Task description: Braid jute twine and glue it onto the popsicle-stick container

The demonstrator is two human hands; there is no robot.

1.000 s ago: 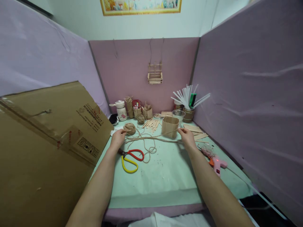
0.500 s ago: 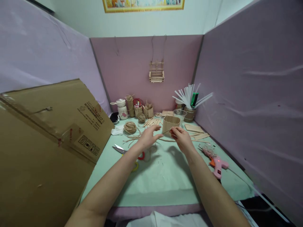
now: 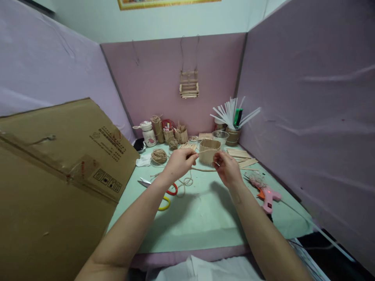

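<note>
My left hand (image 3: 181, 160) is closed in a pinch on a thin strand of twine (image 3: 204, 151), in front of the craft-stick box (image 3: 206, 157). Facing it, my right hand (image 3: 225, 166) has its fingertips pressed together at the other end of the strand. The strand runs between the two hands, across the front of the box. A loose twine loop (image 3: 187, 181) lies on the table below my left hand. Scissors with red and yellow handles (image 3: 164, 203) lie partly hidden under my left forearm.
A pink glue gun (image 3: 268, 197) lies at the right. Flat sticks (image 3: 241, 155), a twine ball (image 3: 159, 155), a white bottle (image 3: 149, 134) and a pot of white sticks (image 3: 233, 136) stand or lie behind. A large cardboard box (image 3: 58, 175) fills the left.
My left hand has closed from a spread pose onto the strand. More of the box front and the twine loop shows. The view has shifted slightly.
</note>
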